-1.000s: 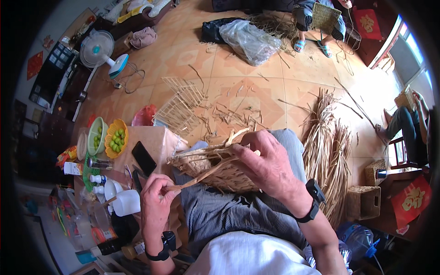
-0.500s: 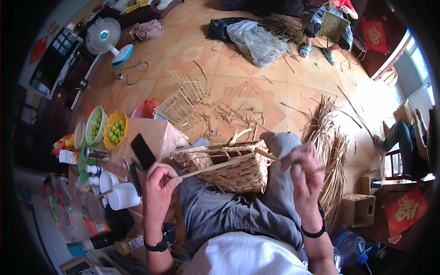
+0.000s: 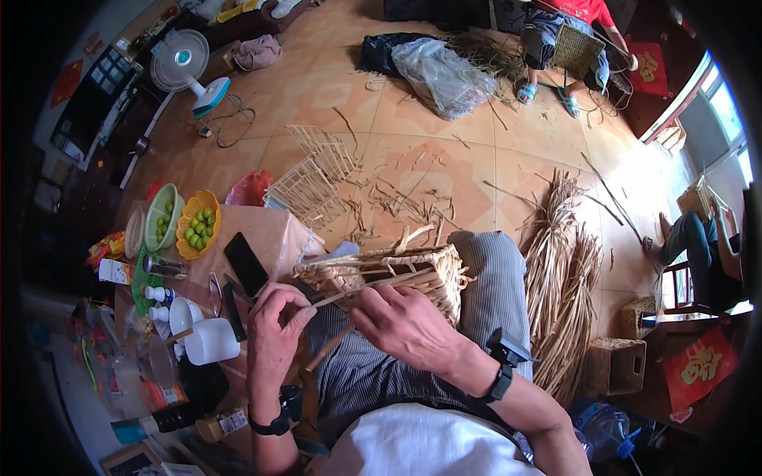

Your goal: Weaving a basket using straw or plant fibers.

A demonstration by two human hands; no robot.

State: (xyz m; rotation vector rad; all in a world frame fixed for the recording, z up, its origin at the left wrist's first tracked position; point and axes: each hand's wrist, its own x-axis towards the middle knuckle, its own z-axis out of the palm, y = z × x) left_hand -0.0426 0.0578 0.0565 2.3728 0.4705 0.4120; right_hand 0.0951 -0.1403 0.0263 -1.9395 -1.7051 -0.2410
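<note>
A partly woven straw basket (image 3: 413, 266) rests on my striped-trousered lap, loose strands poking up from its rim. My left hand (image 3: 276, 325), at the basket's lower left, pinches a pale straw strand (image 3: 324, 300) that runs toward the basket. My right hand (image 3: 401, 329) is closed on straw in front of the basket, with a darker strip (image 3: 327, 350) hanging down to the left from its fingers; its exact grip is partly hidden by its back.
At left are a covered table (image 3: 279, 232), fruit bowls (image 3: 198, 228), phone (image 3: 246, 262), cups (image 3: 212, 341) and fan (image 3: 179, 61). Straw bundles (image 3: 556, 293) and baskets (image 3: 615, 365) are at right. Two people (image 3: 578, 40) (image 3: 694, 246) hold baskets. A wire rack (image 3: 313, 182) lies ahead.
My right hand went out to the right, then swung down and left in front of the basket with a strip. My left hand moved slightly up, still pinching its strand.
</note>
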